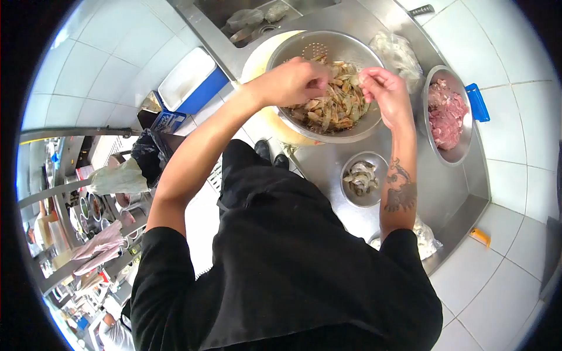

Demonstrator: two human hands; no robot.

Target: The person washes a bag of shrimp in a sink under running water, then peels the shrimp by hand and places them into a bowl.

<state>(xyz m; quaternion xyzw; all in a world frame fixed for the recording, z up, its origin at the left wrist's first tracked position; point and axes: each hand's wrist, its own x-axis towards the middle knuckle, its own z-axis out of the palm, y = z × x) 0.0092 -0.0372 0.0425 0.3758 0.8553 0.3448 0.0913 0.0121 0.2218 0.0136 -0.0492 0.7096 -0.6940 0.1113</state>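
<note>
A large metal colander (281, 58) holds a heap of shell-on shrimp (336, 108). My left hand (301, 82) is over its left side, fingers curled downward and a little blurred; anything in them is hidden. At the colander's right rim, my right hand (383, 90) has thumb and fingers pinched around a small pale piece that looks like a shrimp. Closer to me, a small metal bowl (346, 190) contains peeled greyish shrimp (362, 177).
A metal bowl of raw pink meat (448, 114) stands on the right of the steel counter (439, 184). Plastic bags (398, 55) lie near the colander and beside my right elbow. Behind is a sink (269, 14); a blue-and-white cooler (193, 82) stands at left.
</note>
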